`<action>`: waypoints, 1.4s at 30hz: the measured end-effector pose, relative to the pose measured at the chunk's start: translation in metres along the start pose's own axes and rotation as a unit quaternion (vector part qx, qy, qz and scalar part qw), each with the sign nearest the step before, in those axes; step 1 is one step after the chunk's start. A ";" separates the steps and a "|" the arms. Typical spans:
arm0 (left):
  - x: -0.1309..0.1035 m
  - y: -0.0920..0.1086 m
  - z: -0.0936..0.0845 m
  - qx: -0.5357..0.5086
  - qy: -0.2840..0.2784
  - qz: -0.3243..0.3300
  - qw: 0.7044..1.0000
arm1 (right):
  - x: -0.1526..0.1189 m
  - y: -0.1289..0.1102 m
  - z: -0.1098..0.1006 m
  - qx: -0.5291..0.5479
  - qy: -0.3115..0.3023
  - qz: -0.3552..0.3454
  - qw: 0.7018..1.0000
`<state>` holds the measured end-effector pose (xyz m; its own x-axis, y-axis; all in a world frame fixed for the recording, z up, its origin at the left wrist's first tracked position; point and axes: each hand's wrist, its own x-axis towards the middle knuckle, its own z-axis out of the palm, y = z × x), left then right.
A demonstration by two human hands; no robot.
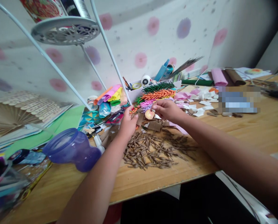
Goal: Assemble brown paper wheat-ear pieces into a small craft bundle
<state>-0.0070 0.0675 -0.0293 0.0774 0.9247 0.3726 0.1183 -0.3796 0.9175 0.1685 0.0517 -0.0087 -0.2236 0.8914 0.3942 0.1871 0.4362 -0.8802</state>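
My right hand [167,109] is closed in a pinch at the edge of a small round disc [150,114] with a pale, yellowish-pink face. To its left is my left hand [129,123], thumb and index finger showing and the other fingers curled out of sight; whatever it holds is hidden. Behind both hands lie fringed craft strips in green, orange [159,94] and pink. Below them a heap of brown twig-like pieces [150,149] is spread on the wooden table [241,140]. Brown paper scraps [155,125] lie between the hands and the heap.
A purple translucent vase [75,149] lies left of my left forearm. A white wire stand [66,29] rises behind it. Rolled coloured paper [111,93], a folding fan [24,112], white scraps [205,104] and a white tray [135,94] of supplies fill the back.
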 end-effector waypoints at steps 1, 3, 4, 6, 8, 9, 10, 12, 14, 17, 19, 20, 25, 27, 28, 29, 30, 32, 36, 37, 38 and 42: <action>0.000 0.000 0.000 -0.001 -0.002 0.003 1.000 | 0.000 0.000 0.000 0.006 0.011 -0.014 1.000; 0.000 0.002 -0.001 -0.005 -0.006 0.003 1.000 | 0.000 0.001 0.000 0.017 0.017 -0.031 0.999; 0.000 0.003 -0.001 -0.009 -0.007 0.000 1.000 | 0.001 0.002 0.000 0.022 0.009 -0.035 0.999; 0.000 0.004 -0.001 -0.018 -0.007 -0.005 1.000 | 0.001 0.004 0.002 0.035 -0.017 -0.036 0.999; 0.000 0.005 -0.002 -0.026 -0.004 -0.005 1.000 | 0.002 0.006 0.003 0.043 -0.037 -0.038 0.998; 0.001 0.005 -0.002 -0.029 -0.004 -0.005 1.000 | 0.002 0.007 0.004 0.041 -0.042 -0.038 0.998; 0.001 0.004 -0.002 -0.029 -0.005 -0.005 1.000 | 0.002 0.007 0.004 0.033 -0.045 -0.034 0.998; 0.002 0.002 -0.002 -0.027 -0.009 -0.007 1.000 | 0.001 0.005 0.004 0.005 -0.051 -0.024 0.998; 0.003 0.000 -0.003 -0.021 -0.017 -0.008 1.000 | -0.001 0.002 0.002 -0.035 -0.056 -0.020 0.998; 0.003 -0.001 -0.003 -0.006 -0.031 -0.004 0.999 | -0.001 -0.002 -0.002 -0.087 -0.051 -0.011 0.995; 0.003 -0.001 -0.004 0.002 -0.040 -0.002 0.999 | -0.001 -0.002 -0.005 -0.122 -0.035 -0.004 0.992; 0.002 0.000 -0.004 0.005 -0.045 0.000 0.999 | 0.000 -0.002 -0.006 -0.142 -0.026 -0.005 0.990; 0.000 0.002 -0.002 0.011 -0.058 -0.006 0.998 | 0.003 0.003 -0.006 -0.180 -0.024 -0.059 0.982; 0.000 0.003 -0.002 -0.006 -0.052 -0.016 0.998 | 0.003 0.005 -0.004 -0.162 -0.042 -0.077 0.983; 0.000 0.003 -0.001 -0.018 -0.048 -0.021 0.998 | 0.003 0.006 -0.002 -0.151 -0.050 -0.081 0.984; 0.000 0.003 -0.001 -0.028 -0.045 -0.026 0.998 | 0.003 0.006 0.000 -0.140 -0.056 -0.083 0.985; 0.000 0.003 -0.001 -0.034 -0.044 -0.031 0.998 | 0.002 0.006 0.002 -0.130 -0.061 -0.084 0.986; -0.001 0.006 -0.001 -0.026 -0.060 -0.038 0.997 | -0.001 0.002 0.007 -0.109 -0.064 -0.092 0.988; -0.006 0.015 0.000 0.023 -0.124 -0.017 0.992 | -0.009 -0.012 0.013 -0.077 -0.093 -0.107 0.987; -0.007 0.017 0.001 0.033 -0.140 -0.008 0.990 | -0.010 -0.015 0.013 -0.082 -0.098 -0.107 0.986; -0.009 0.020 0.001 0.042 -0.154 0.000 0.987 | -0.011 -0.018 0.012 -0.094 -0.098 -0.107 0.985; -0.013 0.023 0.004 0.062 -0.170 -0.007 0.983 | -0.011 -0.024 0.006 -0.174 -0.030 -0.132 0.975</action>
<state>-0.0012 0.0468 -0.0137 0.3985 0.8757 0.2728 0.2406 -0.3868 0.8902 0.1605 0.0305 0.0061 -0.3614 0.7379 0.5699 0.4260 0.6744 -0.6030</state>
